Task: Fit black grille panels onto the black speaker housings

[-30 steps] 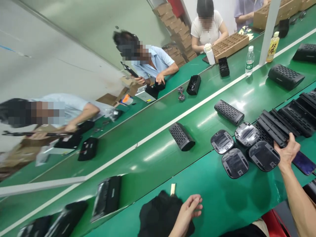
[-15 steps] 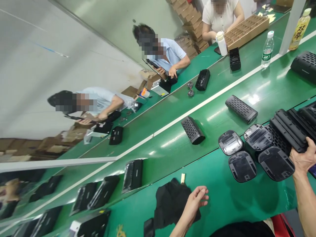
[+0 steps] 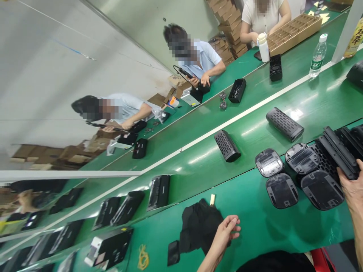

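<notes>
At the right edge, my right hand (image 3: 353, 190) grips the near end of a long black plastic speaker casing (image 3: 338, 151), thumb on one side and a finger on the other. Other dark casings lie beside it, partly cut off by the frame. Left of that hand stand several black rounded-square casings, one of them (image 3: 322, 189) closest to it, their flat ends facing up. My left hand (image 3: 228, 231) hovers near a crumpled black cloth (image 3: 198, 224), fingers loosely curled with nothing seen in them.
Perforated speaker shells (image 3: 227, 146) lie on the green conveyor belt (image 3: 195, 162). Wrapped black speakers (image 3: 159, 192) rest farther left. A white-and-black box (image 3: 109, 249) and yellow rubber bands (image 3: 143, 257) sit front left. Across the belt, co-workers handle parts; a water bottle (image 3: 318, 56) stands there.
The view has shifted slightly, so the scene sits a little to the right. My right hand stays at the casing, its fingers slightly repositioned. My left hand has hardly moved.
</notes>
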Demonstrator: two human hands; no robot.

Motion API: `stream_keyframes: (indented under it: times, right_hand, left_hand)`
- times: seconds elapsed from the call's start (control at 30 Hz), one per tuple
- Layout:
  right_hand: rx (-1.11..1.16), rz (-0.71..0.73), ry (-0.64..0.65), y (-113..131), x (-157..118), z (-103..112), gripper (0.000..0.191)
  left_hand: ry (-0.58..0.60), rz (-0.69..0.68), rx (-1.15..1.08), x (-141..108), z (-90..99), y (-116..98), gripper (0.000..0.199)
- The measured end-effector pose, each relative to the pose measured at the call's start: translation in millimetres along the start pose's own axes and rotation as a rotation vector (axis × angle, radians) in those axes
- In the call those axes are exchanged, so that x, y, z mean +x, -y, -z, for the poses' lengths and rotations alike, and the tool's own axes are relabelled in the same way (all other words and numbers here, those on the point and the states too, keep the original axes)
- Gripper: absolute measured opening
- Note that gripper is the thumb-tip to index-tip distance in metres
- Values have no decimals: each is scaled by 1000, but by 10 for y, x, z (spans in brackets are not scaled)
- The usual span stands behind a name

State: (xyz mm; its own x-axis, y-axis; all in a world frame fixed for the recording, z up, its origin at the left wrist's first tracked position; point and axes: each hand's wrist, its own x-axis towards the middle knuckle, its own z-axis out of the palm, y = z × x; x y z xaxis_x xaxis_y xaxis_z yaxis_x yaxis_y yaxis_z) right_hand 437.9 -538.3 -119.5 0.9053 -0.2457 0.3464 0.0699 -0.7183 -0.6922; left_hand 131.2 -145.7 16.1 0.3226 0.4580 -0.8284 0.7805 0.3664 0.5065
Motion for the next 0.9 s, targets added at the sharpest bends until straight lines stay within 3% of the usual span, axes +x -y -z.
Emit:
stream_keyframes:
  times: [0.2,0.37,0.53,0.63,0.73,0.9]
  right_hand:
    - [42,89,83,-78,78,-12,88]
    - [15,4,161,-70,111,-10,85]
    - [6,-31,242,-119,226,32,95]
    - [-1,-72,273,-126,264,40,85]
    - [24,-15,244,-69,289,25,76]
    - [58,81,152,116,417,92,77]
  left_hand:
    - [6,12,-14,22,-7,-21,72]
    - [-15,15,-25,41,29,26,75]
    - [-27,23,-5,40,56,130,73]
    - [-28,22,-10,32,50,179,72]
    - [-20,24,-17,19,36,198,69]
    - [-23,19,-30,21,56,225,67]
